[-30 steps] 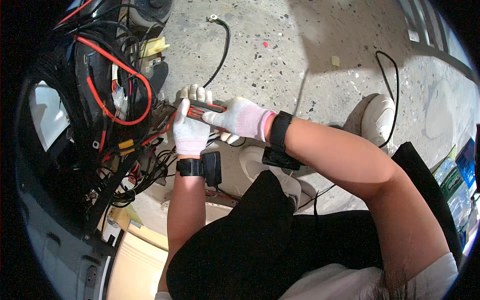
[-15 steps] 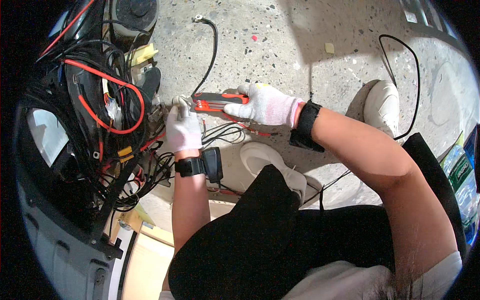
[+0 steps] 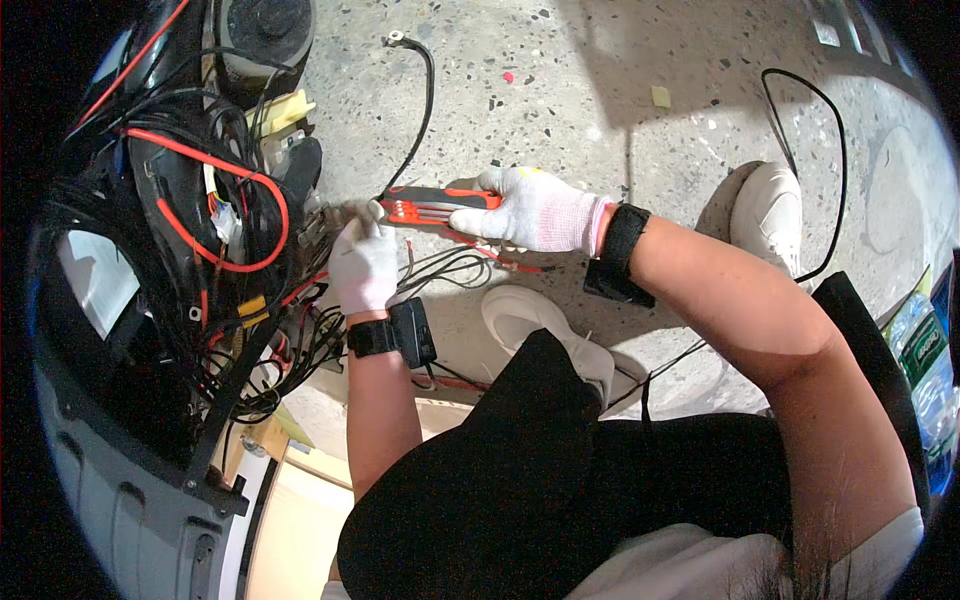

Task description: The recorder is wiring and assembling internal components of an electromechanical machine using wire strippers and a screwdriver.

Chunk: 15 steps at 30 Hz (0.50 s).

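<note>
A folding hex key set (image 3: 425, 207), red and black with metal keys folded along its side, lies level above the floor. My right hand (image 3: 525, 208), in a white glove with a pink cuff, is closed round its right end, thumb along the near side. My left hand (image 3: 362, 265), gloved too, is at the set's left end, a fingertip against or very near it. Its other fingers are smeared by motion, so I cannot tell what they grip. Just below the set, thin black and red wires (image 3: 440, 265) lie on the floor.
Tangled black cables and a thick red cable (image 3: 285, 205) fill the left side, by a grey panel (image 3: 130, 500). A black cable with a ring end (image 3: 396, 40) lies beyond the set. My white shoes (image 3: 768, 215) stand on the speckled floor. Plastic bottles (image 3: 920, 345) are at far right.
The left hand has shifted slightly left, its fingers now blurred at the end of the hex key set. My right hand keeps its hold, with the set moved very little.
</note>
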{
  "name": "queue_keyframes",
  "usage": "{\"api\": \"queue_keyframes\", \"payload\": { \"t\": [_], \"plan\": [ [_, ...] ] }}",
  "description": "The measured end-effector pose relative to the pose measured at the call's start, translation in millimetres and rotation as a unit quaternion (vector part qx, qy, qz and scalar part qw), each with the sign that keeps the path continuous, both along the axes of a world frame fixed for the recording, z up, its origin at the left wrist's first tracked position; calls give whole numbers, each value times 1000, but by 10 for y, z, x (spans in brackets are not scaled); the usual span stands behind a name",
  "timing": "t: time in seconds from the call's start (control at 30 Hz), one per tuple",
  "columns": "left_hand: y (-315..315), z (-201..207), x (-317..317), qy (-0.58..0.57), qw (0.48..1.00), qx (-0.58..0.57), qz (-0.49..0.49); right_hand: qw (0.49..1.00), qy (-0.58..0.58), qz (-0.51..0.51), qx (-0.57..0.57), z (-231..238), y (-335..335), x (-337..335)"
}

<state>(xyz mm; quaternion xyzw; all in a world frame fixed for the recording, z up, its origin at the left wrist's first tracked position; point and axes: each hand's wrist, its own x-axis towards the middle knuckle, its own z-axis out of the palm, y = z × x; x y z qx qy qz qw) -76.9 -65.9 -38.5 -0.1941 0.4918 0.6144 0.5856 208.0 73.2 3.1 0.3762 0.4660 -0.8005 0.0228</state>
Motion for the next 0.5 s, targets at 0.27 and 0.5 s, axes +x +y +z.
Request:
{"api": "queue_keyframes", "payload": {
  "t": [0.27, 0.5],
  "plan": [
    [18, 94, 89, 37, 999, -3, 0, 999, 10, 34, 6, 73, -10, -38],
    [118, 294, 405, 48, 990, -45, -126, 999, 37, 18, 5, 73, -113, -54]
  ]
}}
